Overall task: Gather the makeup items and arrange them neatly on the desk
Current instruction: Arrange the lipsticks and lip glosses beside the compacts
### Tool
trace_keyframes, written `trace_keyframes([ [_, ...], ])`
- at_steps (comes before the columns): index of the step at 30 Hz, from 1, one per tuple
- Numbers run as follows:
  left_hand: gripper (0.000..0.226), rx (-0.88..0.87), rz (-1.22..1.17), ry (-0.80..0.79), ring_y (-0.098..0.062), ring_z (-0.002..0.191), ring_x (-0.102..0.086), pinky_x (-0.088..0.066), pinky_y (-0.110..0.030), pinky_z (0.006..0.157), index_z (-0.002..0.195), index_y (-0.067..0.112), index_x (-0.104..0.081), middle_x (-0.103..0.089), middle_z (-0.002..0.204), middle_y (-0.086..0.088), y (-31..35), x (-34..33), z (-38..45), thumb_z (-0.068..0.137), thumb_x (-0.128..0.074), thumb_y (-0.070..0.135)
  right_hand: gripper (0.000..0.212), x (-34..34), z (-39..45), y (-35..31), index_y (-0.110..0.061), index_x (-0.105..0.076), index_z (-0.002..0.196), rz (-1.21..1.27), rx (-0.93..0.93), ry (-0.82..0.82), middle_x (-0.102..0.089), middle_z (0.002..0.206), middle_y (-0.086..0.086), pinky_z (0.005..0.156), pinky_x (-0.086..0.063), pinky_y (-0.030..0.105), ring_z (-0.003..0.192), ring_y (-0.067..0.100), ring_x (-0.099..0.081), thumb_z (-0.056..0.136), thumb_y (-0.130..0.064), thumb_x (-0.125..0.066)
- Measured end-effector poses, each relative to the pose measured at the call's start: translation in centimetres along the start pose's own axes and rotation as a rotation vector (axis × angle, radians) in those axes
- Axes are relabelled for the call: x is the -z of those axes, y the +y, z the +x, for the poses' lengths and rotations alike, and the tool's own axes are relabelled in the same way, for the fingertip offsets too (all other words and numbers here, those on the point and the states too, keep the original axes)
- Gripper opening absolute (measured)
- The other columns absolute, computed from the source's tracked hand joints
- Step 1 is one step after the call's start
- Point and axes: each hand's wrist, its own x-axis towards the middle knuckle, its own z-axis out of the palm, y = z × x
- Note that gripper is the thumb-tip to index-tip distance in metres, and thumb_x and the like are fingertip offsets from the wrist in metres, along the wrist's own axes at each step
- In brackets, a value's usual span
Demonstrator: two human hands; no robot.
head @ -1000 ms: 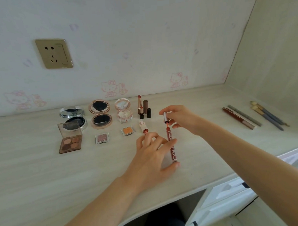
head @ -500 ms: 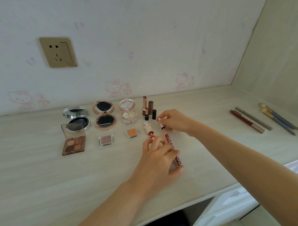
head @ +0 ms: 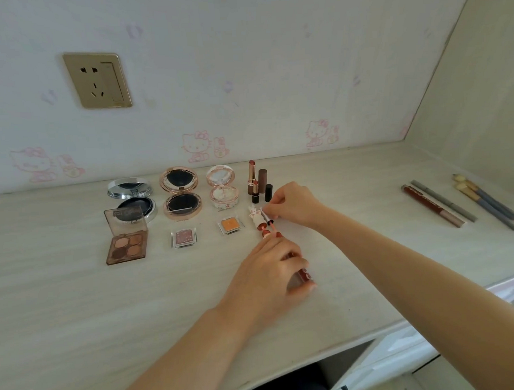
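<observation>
Fingers (head: 277,254) of the left hand (head: 268,271) curl round the dark red lip gloss tube (head: 304,275), holding it low on the desk (head: 63,306) with only its lower end showing past the knuckles. From the left side of the desk, a brown four-pan eyeshadow palette (head: 126,243) lies open, touching a silver round compact (head: 132,201) that sits open behind it. Next along, a rose-gold compact (head: 181,195) stands open with a small pink glitter pan (head: 184,237) in front of it, then a pale pink compact (head: 222,187) with an orange pan (head: 230,225) before it. Beside these, two uncapped lipsticks (head: 253,181) stand upright with their dark caps (head: 263,179) close by. Just in front lies a small white patterned lip tint (head: 257,220), right beside the wand, crowding the spot where both hands meet. That thin wand (head: 273,228) runs between the hands; the right hand (head: 294,203) pinches its silver cap end between thumb and fingertips, the other fingers tucked in. Well apart on the right, a dark red pencil (head: 431,209), a grey pencil (head: 443,200) and two blue-grey pencils (head: 486,205) lie side by side near the side wall (head: 481,96). On the back wall, a gold socket (head: 97,80).
</observation>
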Motion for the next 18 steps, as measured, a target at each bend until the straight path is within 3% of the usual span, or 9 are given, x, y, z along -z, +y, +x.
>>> trace_keyframes([
  [4,0.029,-0.011,0.0,-0.018,-0.015,0.1,-0.056,-0.037,-0.028,0.104,0.099,0.016,-0.075,-0.064,0.101,0.003,0.04,0.1,0.0,0.085,-0.066,0.04,0.032,-0.15,0.05,0.01,0.004,-0.071,0.084,-0.02,-0.015,0.004,-0.052,0.069,0.009,0.054,-0.033,0.024,0.063,0.014,-0.043,0.08,-0.027,-0.068],
  [9,0.026,-0.018,-0.008,-0.019,-0.016,0.109,-0.058,-0.034,-0.025,0.105,0.098,0.015,-0.076,-0.069,0.104,0.002,0.12,0.21,-0.06,0.084,-0.069,0.035,0.022,-0.26,0.24,0.05,0.0,-0.074,0.081,-0.015,-0.05,0.007,-0.07,0.087,0.019,0.056,-0.039,0.026,0.067,0.015,-0.05,0.078,-0.021,-0.067],
  [12,0.023,-0.022,-0.004,-0.008,-0.016,0.111,-0.059,-0.034,-0.024,0.105,0.096,0.015,-0.076,-0.07,0.104,0.002,0.17,0.18,-0.04,0.082,-0.071,0.032,0.022,-0.36,0.49,-0.05,0.003,-0.072,0.081,-0.007,-0.078,0.029,-0.059,0.07,0.012,0.055,-0.038,0.026,0.065,0.016,-0.048,0.076,-0.017,-0.065],
  [18,0.025,-0.008,-0.006,0.02,-0.013,0.107,-0.059,-0.032,-0.027,0.111,0.096,0.015,-0.076,-0.069,0.102,0.004,-0.21,-0.18,-0.26,0.081,-0.07,0.034,0.026,-0.95,0.7,-0.15,0.003,-0.072,0.083,0.005,-0.096,0.066,-0.056,0.067,0.005,0.057,-0.039,0.028,0.061,0.016,-0.049,0.074,-0.021,-0.069],
])
